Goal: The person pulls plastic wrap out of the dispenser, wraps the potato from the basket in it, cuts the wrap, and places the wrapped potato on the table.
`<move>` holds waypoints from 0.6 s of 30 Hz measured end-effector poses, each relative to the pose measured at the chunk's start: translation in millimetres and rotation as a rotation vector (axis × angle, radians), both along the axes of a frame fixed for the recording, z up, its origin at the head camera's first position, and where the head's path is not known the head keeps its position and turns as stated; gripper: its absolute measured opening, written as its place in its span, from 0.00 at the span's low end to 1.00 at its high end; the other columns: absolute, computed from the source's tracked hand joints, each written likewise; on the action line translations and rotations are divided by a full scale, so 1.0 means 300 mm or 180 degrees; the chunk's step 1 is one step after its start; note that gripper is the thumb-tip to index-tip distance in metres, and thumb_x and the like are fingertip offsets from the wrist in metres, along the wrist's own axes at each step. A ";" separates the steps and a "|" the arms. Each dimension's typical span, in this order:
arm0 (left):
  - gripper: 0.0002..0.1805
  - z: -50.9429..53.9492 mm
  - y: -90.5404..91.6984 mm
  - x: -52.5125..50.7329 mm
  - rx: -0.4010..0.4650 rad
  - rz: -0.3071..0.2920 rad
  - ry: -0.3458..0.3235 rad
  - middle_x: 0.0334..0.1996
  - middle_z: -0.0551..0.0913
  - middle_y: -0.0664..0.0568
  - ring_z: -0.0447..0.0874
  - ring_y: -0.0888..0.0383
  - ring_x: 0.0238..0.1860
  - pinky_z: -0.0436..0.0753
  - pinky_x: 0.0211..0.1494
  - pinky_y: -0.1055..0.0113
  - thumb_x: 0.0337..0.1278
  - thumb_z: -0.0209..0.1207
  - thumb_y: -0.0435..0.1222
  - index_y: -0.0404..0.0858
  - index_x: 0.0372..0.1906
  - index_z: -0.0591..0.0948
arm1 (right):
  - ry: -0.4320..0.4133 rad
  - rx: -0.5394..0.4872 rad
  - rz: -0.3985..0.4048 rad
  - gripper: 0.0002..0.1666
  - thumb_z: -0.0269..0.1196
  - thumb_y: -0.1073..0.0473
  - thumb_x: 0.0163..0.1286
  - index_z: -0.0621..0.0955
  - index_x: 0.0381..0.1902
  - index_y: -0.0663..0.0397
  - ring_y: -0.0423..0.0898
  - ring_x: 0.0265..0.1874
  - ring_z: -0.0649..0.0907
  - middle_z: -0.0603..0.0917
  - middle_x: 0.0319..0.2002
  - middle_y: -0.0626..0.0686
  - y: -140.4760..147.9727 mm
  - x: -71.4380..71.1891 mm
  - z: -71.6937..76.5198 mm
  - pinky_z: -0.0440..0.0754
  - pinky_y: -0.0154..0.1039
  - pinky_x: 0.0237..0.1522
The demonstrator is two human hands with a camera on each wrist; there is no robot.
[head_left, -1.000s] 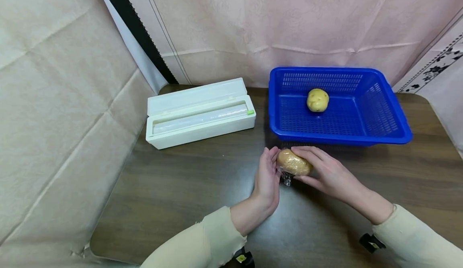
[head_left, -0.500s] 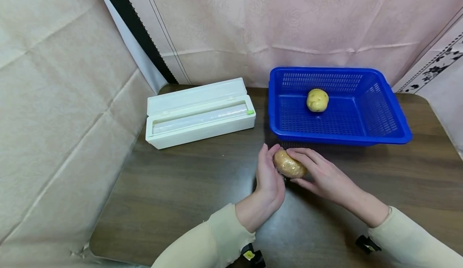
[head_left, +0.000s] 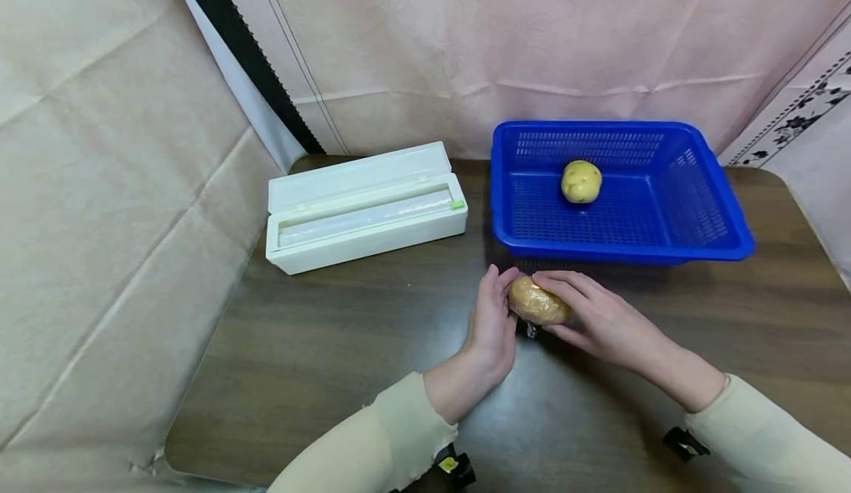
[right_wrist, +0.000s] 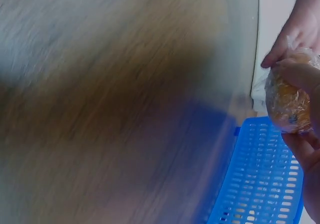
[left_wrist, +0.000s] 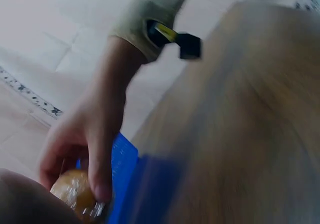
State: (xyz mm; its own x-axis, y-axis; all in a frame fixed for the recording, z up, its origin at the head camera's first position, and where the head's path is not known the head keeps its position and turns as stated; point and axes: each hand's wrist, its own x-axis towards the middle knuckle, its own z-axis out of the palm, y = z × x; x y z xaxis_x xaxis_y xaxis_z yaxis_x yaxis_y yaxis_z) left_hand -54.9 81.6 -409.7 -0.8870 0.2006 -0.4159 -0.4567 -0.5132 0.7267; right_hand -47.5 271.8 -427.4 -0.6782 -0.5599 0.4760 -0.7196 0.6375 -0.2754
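Wrapped potato [head_left: 535,301], oval, in glossy crinkled film [right_wrist: 280,101]; held above the table [head_left: 332,352], off the near-left corner of the basket [head_left: 625,254].
Right hand [head_left: 601,323]: thumb and fingers gripping it. Left hand [head_left: 493,330]: fingers extended alongside. Film tail [head_left: 530,331] probably wants light, even palm pressure. Basket: blue perforated plastic, one bare potato [head_left: 581,182] inside. Box [head_left: 379,242]: white, lid open, near table's far-left corner.

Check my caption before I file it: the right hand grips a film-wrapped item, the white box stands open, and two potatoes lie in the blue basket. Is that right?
Not quite: the head view shows only one potato in the blue basket. The rest holds: the right hand grips a film-wrapped item, and the white box stands open.
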 end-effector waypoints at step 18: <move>0.31 0.033 -0.263 -0.077 -0.1478 -0.1292 0.0582 0.79 0.70 0.44 0.65 0.48 0.80 0.60 0.84 0.48 0.79 0.54 0.43 0.35 0.79 0.70 | -0.0070 0.0454 -0.0011 0.52 0.84 0.60 0.55 0.74 0.75 0.60 0.59 0.58 0.85 0.81 0.64 0.61 0.097 -0.048 -0.036 0.89 0.57 0.46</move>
